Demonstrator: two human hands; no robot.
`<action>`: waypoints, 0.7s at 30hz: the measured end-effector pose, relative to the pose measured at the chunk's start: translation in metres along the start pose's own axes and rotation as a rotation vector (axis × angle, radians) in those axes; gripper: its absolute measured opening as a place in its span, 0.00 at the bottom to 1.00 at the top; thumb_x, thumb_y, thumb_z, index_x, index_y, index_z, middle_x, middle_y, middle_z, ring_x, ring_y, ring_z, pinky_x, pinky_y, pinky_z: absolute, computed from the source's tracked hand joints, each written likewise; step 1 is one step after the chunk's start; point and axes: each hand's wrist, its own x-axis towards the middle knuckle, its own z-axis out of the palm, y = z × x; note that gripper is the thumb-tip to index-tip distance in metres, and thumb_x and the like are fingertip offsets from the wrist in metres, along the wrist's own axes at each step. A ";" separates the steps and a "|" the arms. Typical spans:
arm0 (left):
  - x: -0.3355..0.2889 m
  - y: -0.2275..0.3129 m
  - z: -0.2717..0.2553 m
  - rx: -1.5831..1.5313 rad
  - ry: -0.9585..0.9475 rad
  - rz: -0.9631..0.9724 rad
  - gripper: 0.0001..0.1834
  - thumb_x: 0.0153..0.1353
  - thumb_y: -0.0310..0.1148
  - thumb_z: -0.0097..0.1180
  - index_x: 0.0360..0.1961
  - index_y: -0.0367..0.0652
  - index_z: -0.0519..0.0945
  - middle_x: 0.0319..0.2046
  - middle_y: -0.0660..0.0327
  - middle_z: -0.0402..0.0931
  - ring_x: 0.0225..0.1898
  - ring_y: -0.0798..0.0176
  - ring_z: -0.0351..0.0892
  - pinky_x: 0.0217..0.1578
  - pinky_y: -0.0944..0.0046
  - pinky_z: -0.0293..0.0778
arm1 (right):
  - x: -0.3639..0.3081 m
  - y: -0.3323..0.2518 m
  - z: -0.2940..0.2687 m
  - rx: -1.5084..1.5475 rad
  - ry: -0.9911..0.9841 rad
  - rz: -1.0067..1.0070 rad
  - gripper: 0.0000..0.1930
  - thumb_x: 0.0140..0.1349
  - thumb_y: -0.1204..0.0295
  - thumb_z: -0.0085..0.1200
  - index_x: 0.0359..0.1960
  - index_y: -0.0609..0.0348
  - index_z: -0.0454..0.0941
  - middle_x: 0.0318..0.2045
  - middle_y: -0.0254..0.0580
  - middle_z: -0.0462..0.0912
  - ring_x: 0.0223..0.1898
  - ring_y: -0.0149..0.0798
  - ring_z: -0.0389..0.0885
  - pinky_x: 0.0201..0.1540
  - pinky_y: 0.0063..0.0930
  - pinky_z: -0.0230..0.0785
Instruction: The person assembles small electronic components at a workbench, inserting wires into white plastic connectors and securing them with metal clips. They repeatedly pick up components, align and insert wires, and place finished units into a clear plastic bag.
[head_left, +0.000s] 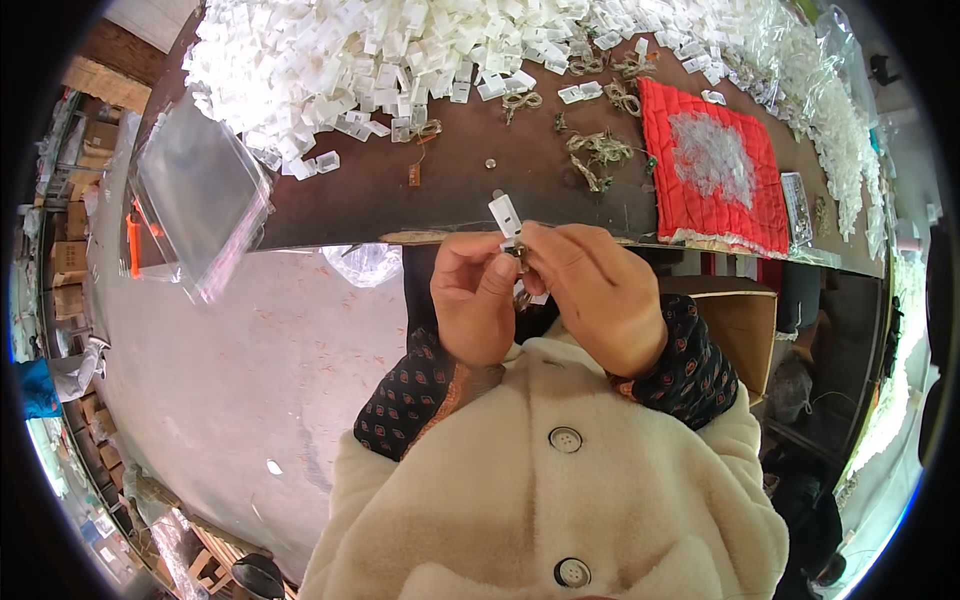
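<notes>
Listing by size, largest first:

Counter (400, 190): dark brown top, its front edge running across the middle of the view.

Heap of small white plastic pieces (350, 60): covers the far side of the counter and trails off to the right along its back edge.

Red quilted cloth (715, 170): lies on the right part of the counter, with a patch of thin clear bits on its middle.

Clear plastic bag (195, 195): flat, hanging over the left end of the counter.

Cream fleece coat (560, 500): worn by the person, two buttons showing, patterned dark cuffs at both wrists.

Right hand (600, 290): grip closed, fingers curled in and pinching the lower end of the white clip from the right.

Left hand (475, 300): grip closed, thumb and fingers pressed to the same clip from the left, touching the right hand.

Tangles of thin wire loops (598, 150): several, scattered on the counter between the white heap and the red cloth.

White clip (506, 217): small oblong plastic piece, held upright between both hands just in front of the counter's edge, its top poking above the fingertips; a small metal part sits below it, mostly hidden by the fingers.
</notes>
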 end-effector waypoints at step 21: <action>0.000 0.012 -0.021 -0.279 0.049 -0.257 0.08 0.69 0.28 0.52 0.47 0.41 0.74 0.39 0.54 0.81 0.32 0.62 0.79 0.35 0.61 0.76 | 0.012 0.014 0.042 0.174 0.212 -0.091 0.14 0.47 0.84 0.63 0.37 0.58 0.81 0.32 0.39 0.83 0.31 0.43 0.82 0.33 0.32 0.77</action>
